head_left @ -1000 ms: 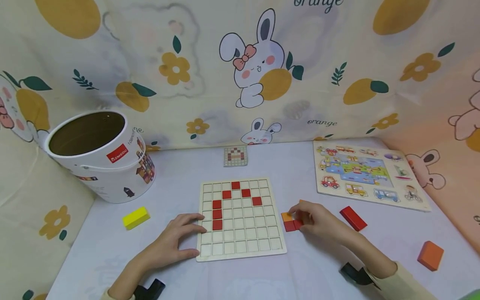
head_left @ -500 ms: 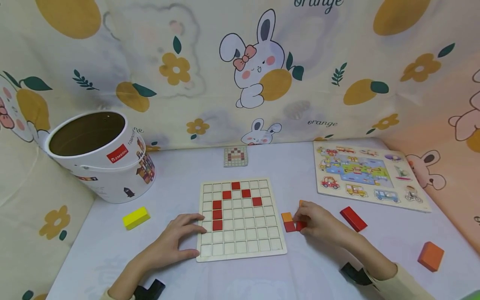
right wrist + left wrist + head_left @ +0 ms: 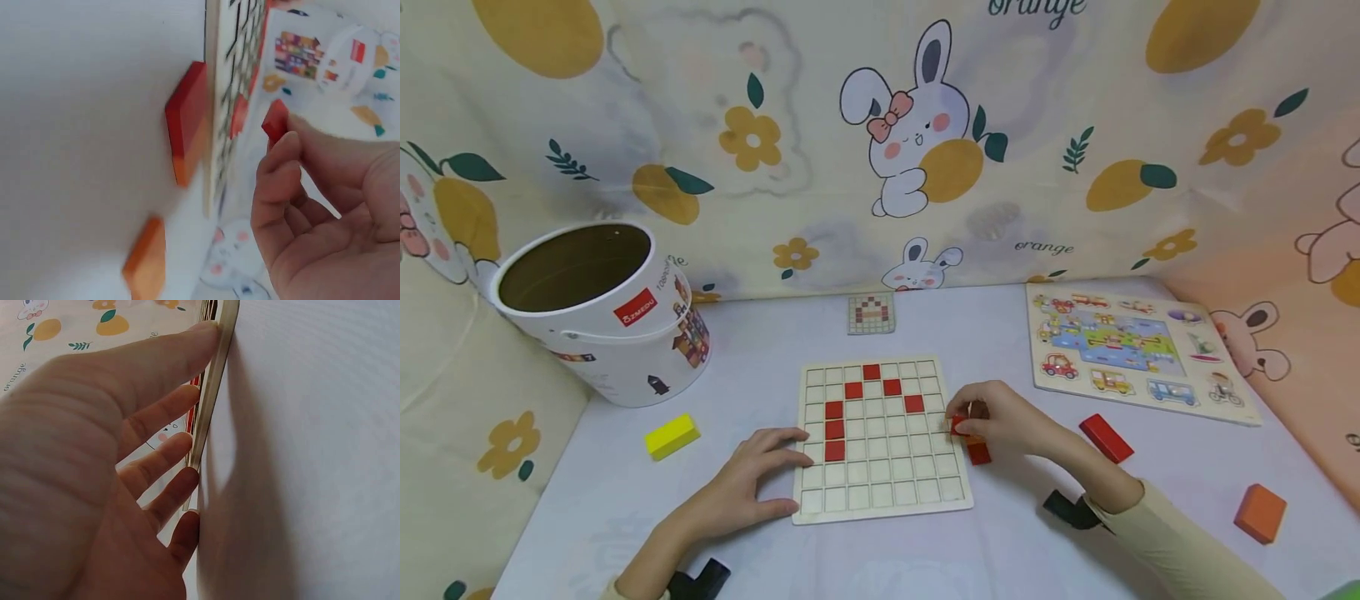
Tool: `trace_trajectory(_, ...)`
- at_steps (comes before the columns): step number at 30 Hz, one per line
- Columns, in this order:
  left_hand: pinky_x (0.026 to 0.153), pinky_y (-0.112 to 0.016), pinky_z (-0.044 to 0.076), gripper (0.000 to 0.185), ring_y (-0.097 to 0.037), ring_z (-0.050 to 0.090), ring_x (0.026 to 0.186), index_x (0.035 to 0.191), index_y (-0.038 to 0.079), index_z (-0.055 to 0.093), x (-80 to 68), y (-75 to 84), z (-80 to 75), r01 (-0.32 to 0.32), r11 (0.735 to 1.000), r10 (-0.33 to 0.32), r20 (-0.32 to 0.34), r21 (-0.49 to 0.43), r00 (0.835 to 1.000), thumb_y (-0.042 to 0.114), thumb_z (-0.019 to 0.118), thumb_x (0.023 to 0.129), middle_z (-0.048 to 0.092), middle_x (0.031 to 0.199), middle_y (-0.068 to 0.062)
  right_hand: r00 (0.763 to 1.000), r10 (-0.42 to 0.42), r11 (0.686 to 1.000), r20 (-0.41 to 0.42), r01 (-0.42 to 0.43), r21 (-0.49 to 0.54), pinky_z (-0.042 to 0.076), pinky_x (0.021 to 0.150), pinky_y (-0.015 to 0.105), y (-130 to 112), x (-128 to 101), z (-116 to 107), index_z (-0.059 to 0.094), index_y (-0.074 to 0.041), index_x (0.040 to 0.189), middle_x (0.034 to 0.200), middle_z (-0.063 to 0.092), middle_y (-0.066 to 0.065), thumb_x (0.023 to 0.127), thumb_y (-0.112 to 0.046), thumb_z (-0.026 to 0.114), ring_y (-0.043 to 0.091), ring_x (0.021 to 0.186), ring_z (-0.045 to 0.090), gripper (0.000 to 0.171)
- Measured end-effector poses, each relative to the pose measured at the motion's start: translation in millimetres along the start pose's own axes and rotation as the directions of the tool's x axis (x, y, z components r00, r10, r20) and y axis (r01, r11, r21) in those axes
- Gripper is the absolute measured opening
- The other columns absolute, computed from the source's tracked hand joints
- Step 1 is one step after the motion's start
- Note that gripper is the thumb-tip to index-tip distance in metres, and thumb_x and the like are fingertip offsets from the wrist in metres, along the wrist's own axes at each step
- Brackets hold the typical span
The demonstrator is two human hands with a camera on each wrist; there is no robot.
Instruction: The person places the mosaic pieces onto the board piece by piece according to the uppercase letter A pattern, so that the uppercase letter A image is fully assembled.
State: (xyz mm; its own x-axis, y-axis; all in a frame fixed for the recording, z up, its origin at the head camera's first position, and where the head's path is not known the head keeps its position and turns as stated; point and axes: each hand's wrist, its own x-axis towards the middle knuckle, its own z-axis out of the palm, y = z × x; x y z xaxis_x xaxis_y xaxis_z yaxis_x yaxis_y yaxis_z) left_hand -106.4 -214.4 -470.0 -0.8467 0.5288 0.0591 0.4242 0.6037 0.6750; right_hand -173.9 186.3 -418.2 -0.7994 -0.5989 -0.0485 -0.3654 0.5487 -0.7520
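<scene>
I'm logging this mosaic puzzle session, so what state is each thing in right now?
grid board: flat on the table, seven red tiles set in it.
left hand: fingers straight, resting against the board's left edge.
right hand: pinching a small red tile at the board's right edge.
bucket: open, tilted, looks empty.
spare tiles: loose beside the board.
yellow block: lying loose.
vehicle puzzle: flat, pieces in.

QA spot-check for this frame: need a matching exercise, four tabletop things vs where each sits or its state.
Things:
1. small red square tile
2. yellow rectangular block
3. white cardboard bucket
4. wooden vehicle picture puzzle

Places/states:
A. far right, flat on table
B. pinched by right hand over wooden grid board
C. far left, tilted, open
D. left of board, near left hand

Pairs: 1-B, 2-D, 3-C, 4-A
</scene>
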Motion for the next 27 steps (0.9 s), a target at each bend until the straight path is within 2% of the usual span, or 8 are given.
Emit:
trace_trajectory(5, 0.105, -0.065, 0.031, 0.045, -0.025, 0.037, 0.136, 0.121, 0.035, 0.066, 0.7, -0.7, 1.1, 0.000, 1.000, 0.000, 0.002, 0.004, 1.000, 0.036, 0.083, 0.079, 0.046, 0.148, 0.005, 0.999, -0.014, 0.996, 0.028, 0.012, 0.086, 0.049, 0.066, 0.024, 0, 29, 11, 0.070, 0.001, 0.103, 0.091, 0.065, 0.004, 0.088, 0.009, 0.066, 0.015, 0.075, 0.054, 0.017)
trace_trajectory(9, 0.105, -0.065, 0.031, 0.045, -0.025, 0.037, 0.136, 0.120, 0.035, 0.066, 0.1, -0.8, 1.0, -0.002, 1.000, 0.002, 0.000, 0.001, 1.000, 0.036, 0.083, 0.079, 0.046, 0.148, 0.005, 0.998, -0.031, 0.993, 0.052, 0.025, 0.112, 0.048, 0.064, 0.024, -2, 45, 18, 0.069, 0.001, 0.100, 0.084, 0.058, 0.004, 0.088, 0.009, 0.066, 0.015, 0.071, 0.053, 0.015)
trace_trajectory(14, 0.106, -0.064, 0.031, 0.045, -0.025, 0.037, 0.137, 0.121, 0.035, 0.066, -0.2, -0.6, 0.8, -0.007, 1.000, 0.007, 0.002, -0.005, 1.000, 0.038, 0.083, 0.079, 0.046, 0.148, 0.005, 0.997, -0.029, 0.997, 0.072, 0.024, 0.076, 0.044, 0.061, 0.022, -4, 53, 22, 0.071, -0.001, 0.098, 0.080, 0.055, 0.003, 0.088, 0.008, 0.067, 0.013, 0.067, 0.051, 0.014)
trace_trajectory(21, 0.106, -0.064, 0.030, 0.046, -0.025, 0.036, 0.137, 0.120, 0.036, 0.066, -0.2, -0.3, 0.6, -0.003, 1.000, 0.003, 0.002, -0.005, 1.000, 0.036, 0.084, 0.078, 0.046, 0.148, 0.005, 0.998, -0.011, 1.000, 0.058, 0.010, 0.010, 0.047, 0.065, 0.024, -6, 53, 24, 0.070, -0.003, 0.098, 0.081, 0.058, 0.001, 0.088, 0.006, 0.070, 0.015, 0.072, 0.053, 0.014)
trace_trajectory(27, 0.106, -0.064, 0.030, 0.046, -0.025, 0.036, 0.137, 0.120, 0.035, 0.066, -0.5, -0.2, 0.5, -0.001, 1.000, 0.001, 0.001, -0.006, 1.000, 0.036, 0.084, 0.078, 0.046, 0.148, 0.005, 0.999, -0.015, 0.995, 0.030, 0.018, -0.102, 0.049, 0.069, 0.026, -7, 50, 27, 0.073, -0.008, 0.095, 0.086, 0.060, -0.002, 0.086, 0.002, 0.074, 0.014, 0.077, 0.053, 0.013)
